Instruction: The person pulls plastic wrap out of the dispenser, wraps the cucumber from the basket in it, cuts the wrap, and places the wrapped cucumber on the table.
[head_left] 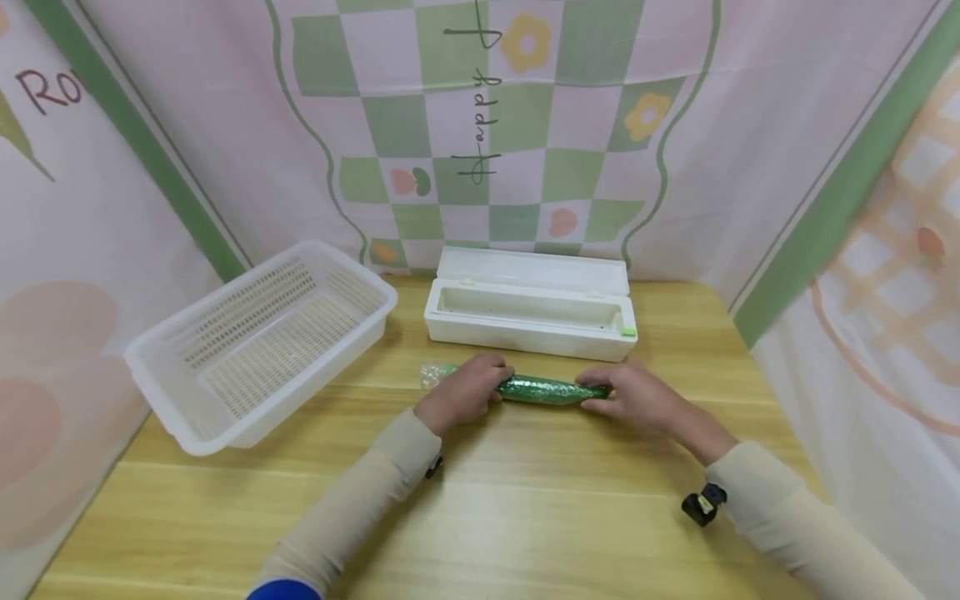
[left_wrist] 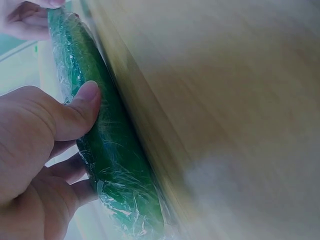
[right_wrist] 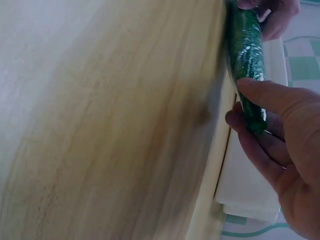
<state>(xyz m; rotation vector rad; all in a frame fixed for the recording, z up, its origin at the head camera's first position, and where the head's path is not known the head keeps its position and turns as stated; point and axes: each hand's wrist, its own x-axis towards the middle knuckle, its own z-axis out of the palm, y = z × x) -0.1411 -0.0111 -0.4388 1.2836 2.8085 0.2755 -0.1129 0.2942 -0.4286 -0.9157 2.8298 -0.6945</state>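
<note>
A green cucumber wrapped in clear plastic film lies crosswise over the middle of the table, in front of a long white box. My left hand grips it left of its middle, thumb on the near side in the left wrist view. Past that hand, a loose tuft of crumpled film sticks out at the left end. The right hand pinches the tapered right end between thumb and fingers. In the right wrist view the wrapped cucumber looks shiny, with the film tight around it.
The long white box stands behind the cucumber, its lid raised and a small green piece at its right corner. A white slotted basket sits at the left of the wooden table. Patterned cloth hangs around.
</note>
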